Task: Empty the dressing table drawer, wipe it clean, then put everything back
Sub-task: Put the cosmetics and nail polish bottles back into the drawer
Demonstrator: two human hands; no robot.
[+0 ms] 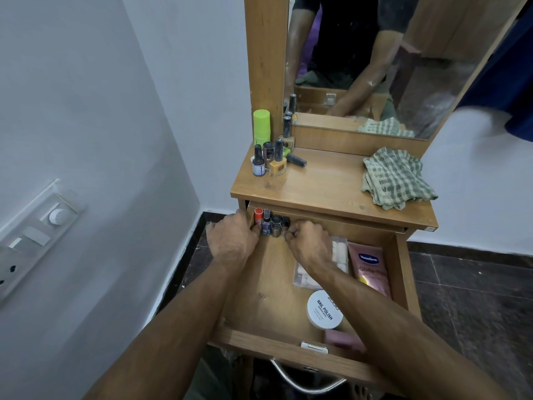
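Both hands reach into the open drawer point(277, 287) at its far left corner. The left hand point(232, 241) has its grip curled round small bottles point(271, 223) standing there; the right hand point(310, 243) pinches at the same row. More bottles point(272, 157) and a checked cloth point(396, 179) sit on the bench point(323, 186).

Drawer point(268, 287) wooden, pulled fully open below table point(323, 186). Small bottles point(271, 223) upright in row at its back left corner. Clear box point(337, 255), pink tube point(370, 269), round white tub point(324, 310), pink block point(343, 340) lie along right side. Checked cloth point(398, 177) crumpled on table right; nail polishes point(272, 160) clustered back left, one lying down.
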